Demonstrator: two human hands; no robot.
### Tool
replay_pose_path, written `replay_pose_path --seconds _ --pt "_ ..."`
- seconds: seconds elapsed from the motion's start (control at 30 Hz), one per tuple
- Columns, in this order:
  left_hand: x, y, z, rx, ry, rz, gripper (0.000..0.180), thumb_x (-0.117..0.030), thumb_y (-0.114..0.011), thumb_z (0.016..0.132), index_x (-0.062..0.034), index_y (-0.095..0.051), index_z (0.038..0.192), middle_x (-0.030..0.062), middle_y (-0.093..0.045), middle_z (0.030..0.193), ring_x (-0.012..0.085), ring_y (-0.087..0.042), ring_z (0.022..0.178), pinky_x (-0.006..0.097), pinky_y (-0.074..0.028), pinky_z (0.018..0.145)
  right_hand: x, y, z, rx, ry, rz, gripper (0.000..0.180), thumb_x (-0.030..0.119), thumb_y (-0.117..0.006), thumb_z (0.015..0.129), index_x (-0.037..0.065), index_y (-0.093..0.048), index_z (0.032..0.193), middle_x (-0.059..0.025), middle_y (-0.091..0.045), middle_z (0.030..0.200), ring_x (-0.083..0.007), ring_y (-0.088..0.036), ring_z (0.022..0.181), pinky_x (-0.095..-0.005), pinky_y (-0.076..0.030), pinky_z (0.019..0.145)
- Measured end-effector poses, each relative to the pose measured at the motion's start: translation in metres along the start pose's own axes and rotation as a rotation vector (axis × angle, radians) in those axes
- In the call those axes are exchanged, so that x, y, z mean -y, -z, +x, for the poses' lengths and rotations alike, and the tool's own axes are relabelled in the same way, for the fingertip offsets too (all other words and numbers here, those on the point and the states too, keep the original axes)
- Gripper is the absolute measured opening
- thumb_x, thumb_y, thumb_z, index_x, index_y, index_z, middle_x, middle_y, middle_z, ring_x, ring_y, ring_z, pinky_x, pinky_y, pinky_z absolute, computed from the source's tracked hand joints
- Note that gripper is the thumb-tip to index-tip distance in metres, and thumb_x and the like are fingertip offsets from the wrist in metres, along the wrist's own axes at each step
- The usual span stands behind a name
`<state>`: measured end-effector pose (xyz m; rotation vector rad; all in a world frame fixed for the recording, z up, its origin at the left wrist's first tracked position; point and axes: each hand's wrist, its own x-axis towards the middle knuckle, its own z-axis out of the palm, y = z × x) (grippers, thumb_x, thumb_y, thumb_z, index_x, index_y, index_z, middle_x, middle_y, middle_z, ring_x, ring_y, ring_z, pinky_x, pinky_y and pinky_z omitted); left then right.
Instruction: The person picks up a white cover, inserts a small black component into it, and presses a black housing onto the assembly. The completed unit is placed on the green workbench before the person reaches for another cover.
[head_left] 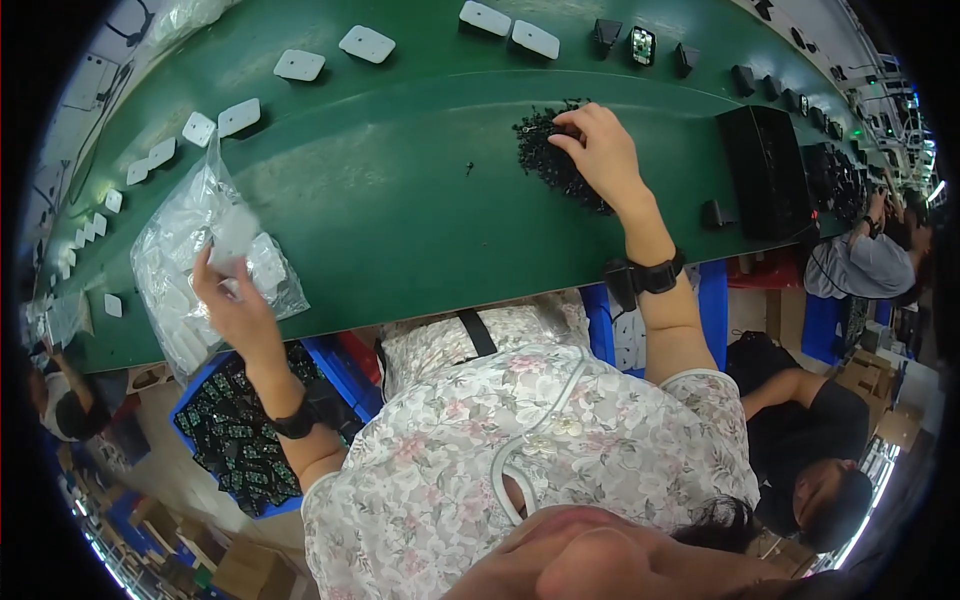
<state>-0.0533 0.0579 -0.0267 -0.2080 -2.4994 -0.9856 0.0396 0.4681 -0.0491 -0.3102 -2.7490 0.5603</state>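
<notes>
My left hand (238, 305) is over a clear plastic bag (165, 245) full of white plastic pieces. Between its thumb and fingers is a white rounded plastic cover (235, 230), slightly blurred. At the edge of a heap of small black parts (545, 155), my right hand (608, 160) has its thumb and fingertips drawn together. Whatever lies in that pinch is too small to make out. One small black part (469, 169) lies apart, left of the heap.
White covers (367, 44) stretch along the green table's (400, 200) far side and left. Black housings (686, 60) continue the row rightward. A black box (765, 172) stands right. Below the edge, a blue bin (340, 380) holds circuit boards. Other people sit right and far left.
</notes>
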Motion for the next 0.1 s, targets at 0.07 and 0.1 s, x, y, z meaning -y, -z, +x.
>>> replay_pose_path --seconds 0.07,0.1 --pt "-0.004 -0.016 -0.011 0.222 0.055 -0.51 0.043 -0.003 -0.061 0.085 -0.0068 -0.047 0.125 0.0052 -0.053 0.094 0.0132 -0.049 0.07 0.026 -0.042 0.065 0.009 -0.007 0.001 -0.018 0.025 0.02 0.018 0.018 -0.07 0.075 0.006 -0.064 0.088 -0.0036 -0.056 0.081 -0.018 -0.053 0.071 -0.0309 -0.045 0.065" --pt "-0.003 -0.013 -0.011 0.219 0.056 -0.503 0.043 -0.003 -0.061 0.085 -0.0068 -0.047 0.125 0.0052 -0.053 0.094 0.0132 -0.049 0.07 0.026 -0.042 0.065 0.016 -0.009 0.002 -0.058 0.103 0.035 0.018 0.018 -0.069 0.076 0.006 -0.064 0.088 -0.0039 -0.057 0.082 -0.019 -0.053 0.072 -0.0309 -0.045 0.066"
